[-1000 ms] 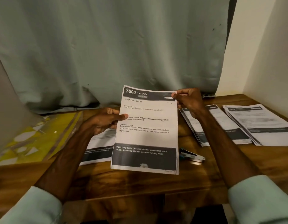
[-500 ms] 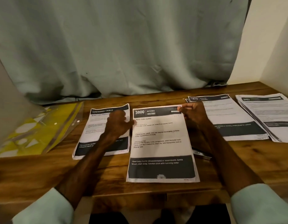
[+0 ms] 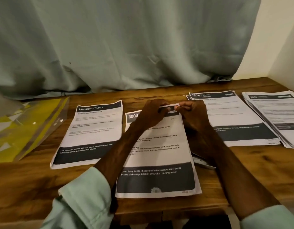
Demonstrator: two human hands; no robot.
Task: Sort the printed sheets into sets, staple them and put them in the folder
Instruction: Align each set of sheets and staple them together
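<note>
Sheet 3800 [image 3: 159, 156] | dark bands; maybe stacked | left hand [image 3: 151, 114], right hand [image 3: 194, 116] pinch top edge

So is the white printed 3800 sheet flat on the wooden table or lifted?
Mostly flat: the sheet lies on the table, top edge pinched up by left hand and right hand.

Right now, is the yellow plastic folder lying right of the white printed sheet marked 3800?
No, the yellow plastic folder lies left of the white printed sheet marked 3800, beyond the Dressing Table sheet.
</note>
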